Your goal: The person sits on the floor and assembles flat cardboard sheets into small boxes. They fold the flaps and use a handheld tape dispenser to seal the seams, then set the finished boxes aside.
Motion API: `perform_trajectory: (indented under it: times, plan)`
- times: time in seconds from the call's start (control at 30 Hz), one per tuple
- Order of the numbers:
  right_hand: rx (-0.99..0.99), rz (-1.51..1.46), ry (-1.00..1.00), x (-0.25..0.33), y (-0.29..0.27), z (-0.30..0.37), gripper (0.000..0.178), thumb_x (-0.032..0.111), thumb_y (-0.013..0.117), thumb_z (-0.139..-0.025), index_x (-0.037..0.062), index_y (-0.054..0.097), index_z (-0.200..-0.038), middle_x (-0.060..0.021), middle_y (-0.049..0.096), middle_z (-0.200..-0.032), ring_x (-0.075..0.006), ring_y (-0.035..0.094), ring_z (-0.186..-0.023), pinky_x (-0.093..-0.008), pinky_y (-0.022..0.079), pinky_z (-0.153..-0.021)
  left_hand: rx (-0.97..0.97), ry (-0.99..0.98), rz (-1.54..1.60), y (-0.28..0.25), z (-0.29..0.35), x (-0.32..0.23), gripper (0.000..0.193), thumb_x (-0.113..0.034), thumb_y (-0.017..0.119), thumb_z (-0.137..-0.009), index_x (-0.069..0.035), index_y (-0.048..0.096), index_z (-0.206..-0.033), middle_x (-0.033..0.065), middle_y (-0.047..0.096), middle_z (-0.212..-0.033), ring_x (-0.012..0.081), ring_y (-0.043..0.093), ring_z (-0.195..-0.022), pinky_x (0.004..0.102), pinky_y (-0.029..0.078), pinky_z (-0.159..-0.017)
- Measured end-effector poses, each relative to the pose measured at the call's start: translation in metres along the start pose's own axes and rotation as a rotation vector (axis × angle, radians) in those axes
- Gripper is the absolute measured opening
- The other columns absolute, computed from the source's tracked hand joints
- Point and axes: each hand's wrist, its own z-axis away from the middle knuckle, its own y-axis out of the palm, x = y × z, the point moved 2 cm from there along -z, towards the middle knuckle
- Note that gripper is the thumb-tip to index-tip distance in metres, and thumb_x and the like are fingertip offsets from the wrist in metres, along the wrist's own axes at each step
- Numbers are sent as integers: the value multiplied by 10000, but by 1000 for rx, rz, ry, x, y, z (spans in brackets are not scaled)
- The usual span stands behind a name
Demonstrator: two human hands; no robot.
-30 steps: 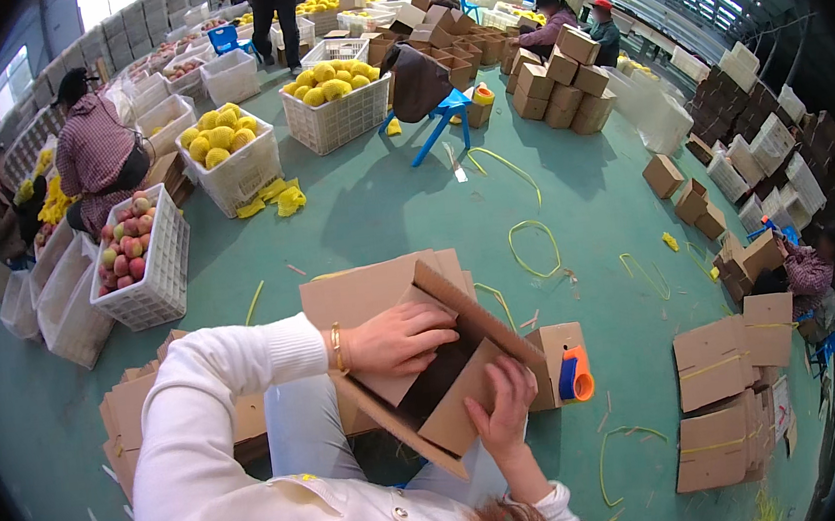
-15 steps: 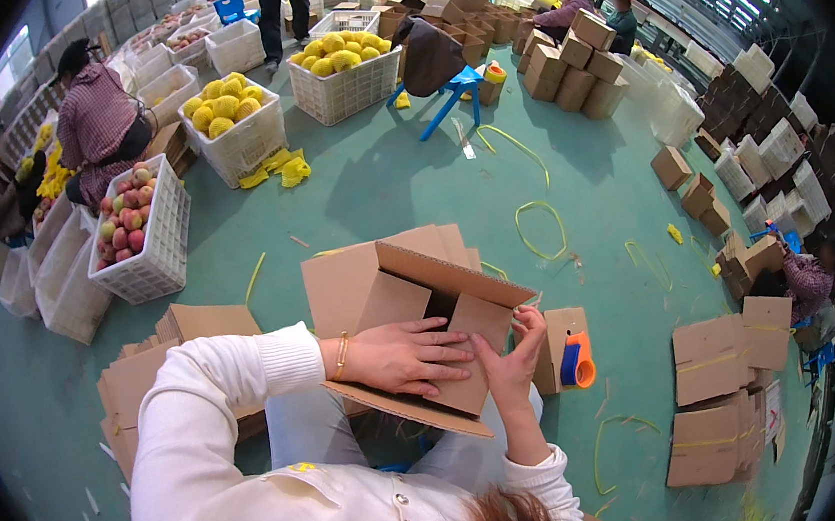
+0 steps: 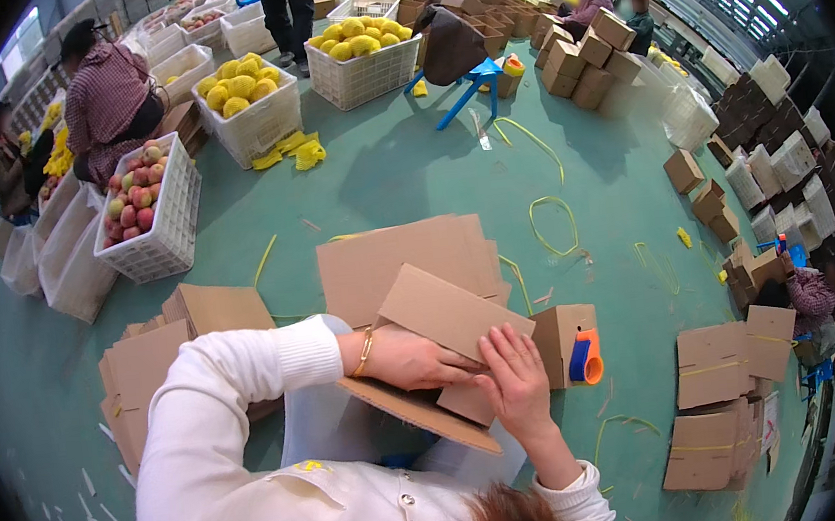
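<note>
A cardboard box (image 3: pixel 452 307) rests over my lap, its far flap folded inward and its near flap (image 3: pixel 422 416) sticking out toward me. My left hand (image 3: pixel 412 356), with a gold bracelet at the wrist, lies flat across the inner flaps; its fingertips are partly hidden beneath the far flap. On that flap's right end my right hand (image 3: pixel 516 377) presses with fingers stretched out, the thumb reaching toward my left fingers. To the right of the box, an orange and blue tape dispenser (image 3: pixel 585 357) stands against a small carton (image 3: pixel 551 333).
Flat cardboard sheets (image 3: pixel 377 254) lie beyond the box, with another stack (image 3: pixel 152 376) at left. Bundled cardboard (image 3: pixel 707 444) sits at right. A crate of apples (image 3: pixel 177 218) and crates of yellow-wrapped fruit (image 3: pixel 269 129) stand farther off. Yellow straps (image 3: pixel 555 227) litter the floor. Several people work around.
The far flap, upright before, is now folded down toward me over my left fingertips. My right hand has moved from the box's right corner onto this flap.
</note>
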Motion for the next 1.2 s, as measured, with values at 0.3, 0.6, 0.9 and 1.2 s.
perform_trajectory:
  times: [0.3, 0.6, 0.9, 1.2]
  plan:
    - [-26, -62, 21, -22, 9, 9, 384, 183, 606, -868, 69, 609, -1234, -115, 577, -1295, -290, 485, -1269, -446, 325, -1081, 45, -218, -100, -66, 16, -77, 429, -365, 551, -938, -74, 559, -1253, 159, 567, -1243, 293, 536, -1177, 465, 414, -993]
    - [-22, -301, 61, -26, 3, 7, 334, 218, 455, -975, 34, 633, -1190, -135, 606, -1250, -301, 499, -1259, -446, 308, -1098, -135, -502, -337, -72, 29, 9, 1028, -642, 727, -652, -107, 341, -1441, 213, 265, -1498, 387, 267, -1391, 598, 129, -1129]
    - [-422, -615, 528, -10, 37, 21, 674, 277, 517, -955, -67, 218, -1451, -243, 309, -1475, -318, 293, -1387, -403, 232, -1125, -223, -671, 97, -44, 42, 32, 1155, -540, 827, -611, -74, 221, -1477, 195, 228, -1459, 379, 366, -1311, 429, 376, -1051]
    - [-312, -501, 498, -29, 42, -13, 607, 253, 521, -948, -32, 299, -1435, -236, 293, -1489, -360, 302, -1379, -413, 272, -1107, -384, -735, -42, -28, 45, 26, 1087, -578, 787, -646, -58, 283, -1456, 224, 247, -1443, 429, 359, -1303, 434, 375, -1047]
